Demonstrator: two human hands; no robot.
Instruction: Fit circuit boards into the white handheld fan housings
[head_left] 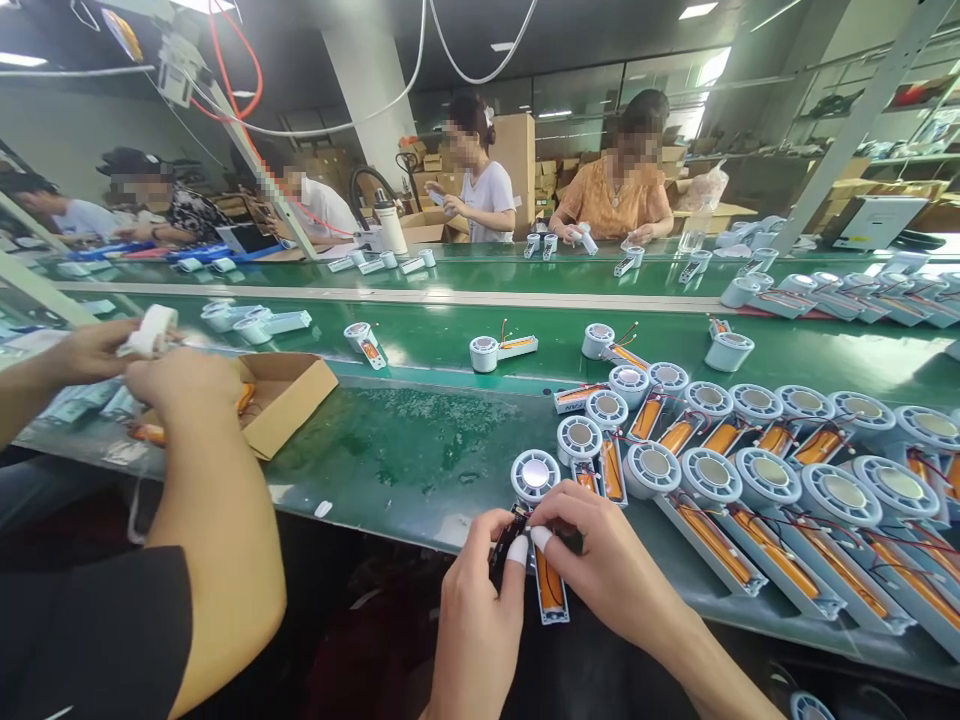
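While a black part [504, 547] is pinched by the left hand [480, 610], lower centre, the right hand [604, 550] narrowed beside it, its hold unclear, fan units [769, 475] are massed at right.

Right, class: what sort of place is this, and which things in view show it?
Probably a factory assembly line: a long, glossy green worktop, rows of matching round-headed pale-blue plastic devices, and stacked brown cardboard boxes behind people working along the far side.
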